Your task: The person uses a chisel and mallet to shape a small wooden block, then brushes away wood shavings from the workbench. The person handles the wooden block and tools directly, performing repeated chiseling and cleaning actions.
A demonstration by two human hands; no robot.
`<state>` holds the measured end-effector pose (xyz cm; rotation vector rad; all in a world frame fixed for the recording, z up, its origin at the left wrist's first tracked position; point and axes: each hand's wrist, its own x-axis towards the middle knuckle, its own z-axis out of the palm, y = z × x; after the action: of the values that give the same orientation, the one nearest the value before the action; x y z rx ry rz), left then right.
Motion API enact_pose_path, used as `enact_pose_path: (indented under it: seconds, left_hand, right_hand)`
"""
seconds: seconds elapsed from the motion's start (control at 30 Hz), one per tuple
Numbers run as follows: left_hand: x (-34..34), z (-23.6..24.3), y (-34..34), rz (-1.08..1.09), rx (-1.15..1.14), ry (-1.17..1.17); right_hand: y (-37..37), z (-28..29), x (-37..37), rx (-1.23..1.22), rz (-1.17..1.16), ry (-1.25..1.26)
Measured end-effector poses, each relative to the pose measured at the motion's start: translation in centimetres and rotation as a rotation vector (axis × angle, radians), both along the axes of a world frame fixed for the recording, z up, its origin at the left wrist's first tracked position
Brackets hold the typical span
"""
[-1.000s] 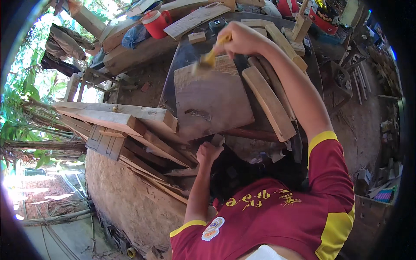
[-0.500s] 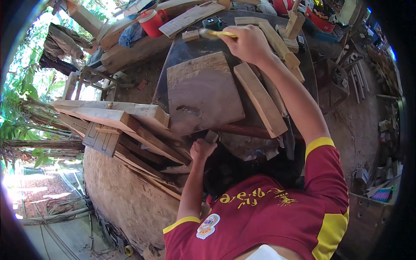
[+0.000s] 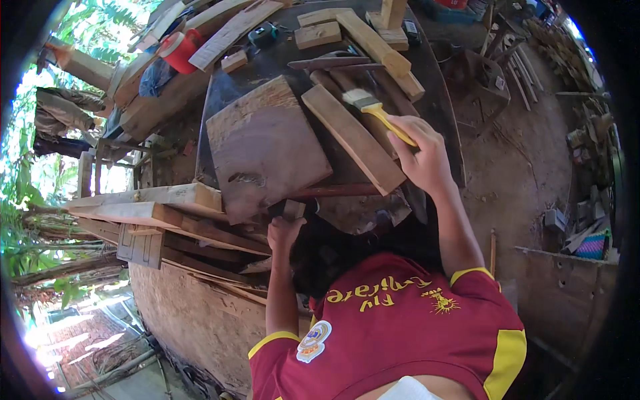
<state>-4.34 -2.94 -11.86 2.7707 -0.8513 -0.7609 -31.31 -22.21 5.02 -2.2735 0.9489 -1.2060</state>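
Observation:
My right hand (image 3: 423, 153) grips the yellow handle of a flat paintbrush (image 3: 380, 115), its pale bristles pointing up and left over a long wood block. Down by the near edge of a square wooden board (image 3: 267, 147), my left hand (image 3: 285, 233) is closed around a small brownish block (image 3: 293, 211). The board lies tilted on a dark table, its far end pale and rough, the rest darker and smoother. A dark hollow mark shows near its lower left. To its right lies the long wood block (image 3: 353, 140).
Several timber offcuts lie on the dark table (image 3: 448, 127), including a long beam (image 3: 377, 43). A tape measure (image 3: 264, 35) is at the far side, near a red jug (image 3: 179, 52). Stacked planks (image 3: 147, 213) jut in from the left. Loose sticks and a stool stand at right.
My right hand has drawn the paintbrush back toward me, from the table's far side to above the long wood block. My left hand still holds the small block. The whole view has shifted.

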Motion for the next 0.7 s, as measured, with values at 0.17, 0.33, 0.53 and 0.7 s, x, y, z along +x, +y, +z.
enact_pose_path:
  seconds: [0.17, 0.33, 0.53, 0.7]
  left_hand:
    - [-0.8, 0.4, 1.8, -0.131, -0.236, -0.058]
    - [-4.7, 7.8, 3.5, -0.271, -0.558, 0.032]
    - [-8.7, 15.7, 3.3, -0.433, -0.983, 0.316]
    - [-10.9, 17.4, 1.2, -0.311, -1.474, 0.973]
  right_hand:
    - [1.3, -1.8, -2.9, -0.034, -0.065, -0.012]
    - [3.0, -0.7, -5.1, 0.094, -0.043, -0.116]
    - [7.0, 0.7, -3.8, 0.319, 0.493, -0.028]
    - [11.4, 0.0, 0.0, 0.339, 0.723, -0.003]
